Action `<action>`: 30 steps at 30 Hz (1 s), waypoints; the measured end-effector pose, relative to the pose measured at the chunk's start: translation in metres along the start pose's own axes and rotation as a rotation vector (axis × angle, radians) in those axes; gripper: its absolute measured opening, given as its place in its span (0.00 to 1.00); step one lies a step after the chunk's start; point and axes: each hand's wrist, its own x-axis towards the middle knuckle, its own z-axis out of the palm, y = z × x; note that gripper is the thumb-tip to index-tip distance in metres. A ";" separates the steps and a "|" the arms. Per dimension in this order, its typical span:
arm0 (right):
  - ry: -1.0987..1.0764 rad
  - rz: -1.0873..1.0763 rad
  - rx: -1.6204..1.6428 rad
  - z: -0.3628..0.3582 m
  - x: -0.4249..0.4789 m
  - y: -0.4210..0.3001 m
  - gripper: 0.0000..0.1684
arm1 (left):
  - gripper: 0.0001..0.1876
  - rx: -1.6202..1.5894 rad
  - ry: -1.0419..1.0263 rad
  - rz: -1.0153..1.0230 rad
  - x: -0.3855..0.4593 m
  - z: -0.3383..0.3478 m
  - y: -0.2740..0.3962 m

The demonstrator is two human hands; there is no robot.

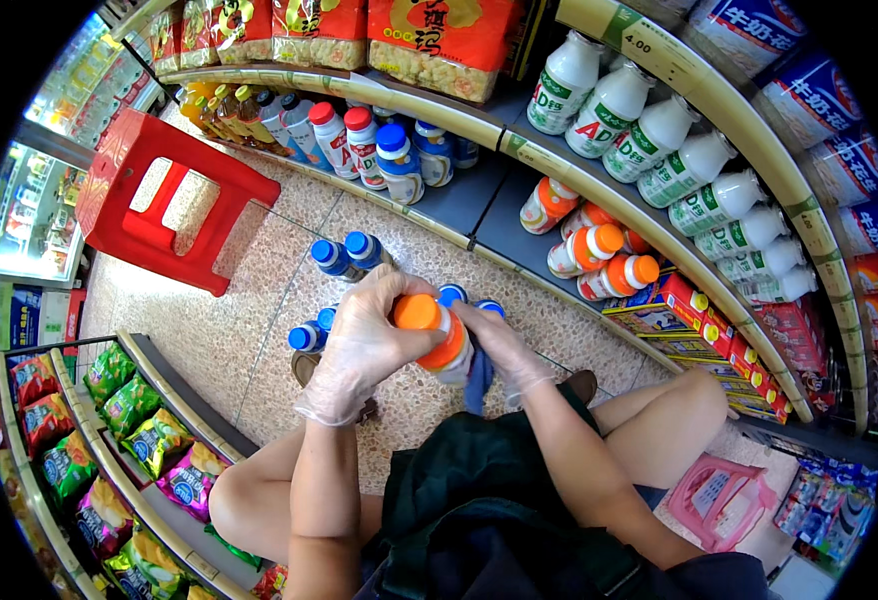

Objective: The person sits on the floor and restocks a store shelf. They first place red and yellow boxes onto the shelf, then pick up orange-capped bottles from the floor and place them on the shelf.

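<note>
My left hand point(368, 337), in a clear disposable glove, grips a plastic drink bottle with an orange cap point(418, 312) around its upper part. The bottle is tilted in front of my lap. My right hand point(505, 346), gloved too, presses a dark blue cloth point(478, 381) against the bottle's side; its fingertips are partly hidden. Several blue-capped bottles point(359, 247) stand on the speckled floor beyond and beside my hands, some of them partly covered by the hands.
Ahead, the bottom shelf holds blue-capped bottles point(400, 165) and orange-capped bottles point(587, 251), some leaning. White bottles point(623, 109) line the shelf above. A red plastic stool point(184, 195) is at left, snack bags point(131, 401) at lower left, a pink plastic stool point(716, 499) at lower right.
</note>
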 end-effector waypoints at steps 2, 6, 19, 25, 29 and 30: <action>-0.137 0.107 0.337 -0.012 -0.014 0.006 0.30 | 0.16 -0.253 -0.049 -0.040 0.002 -0.003 0.015; -0.212 0.280 0.620 -0.006 -0.044 0.007 0.30 | 0.16 -0.548 -0.125 0.020 0.003 -0.001 0.007; 0.175 -0.291 -0.078 0.005 -0.062 0.022 0.24 | 0.34 -0.960 0.372 -0.246 -0.027 0.094 -0.022; 0.162 -0.392 -0.049 -0.002 -0.049 -0.019 0.23 | 0.30 -1.019 0.113 -0.342 -0.036 0.106 -0.021; 0.144 -0.252 -0.073 -0.016 -0.051 -0.016 0.21 | 0.29 -1.042 0.356 -0.274 -0.023 0.118 -0.024; 0.119 -0.150 0.026 -0.029 -0.046 0.003 0.21 | 0.27 -1.041 0.429 -0.170 -0.015 0.120 -0.018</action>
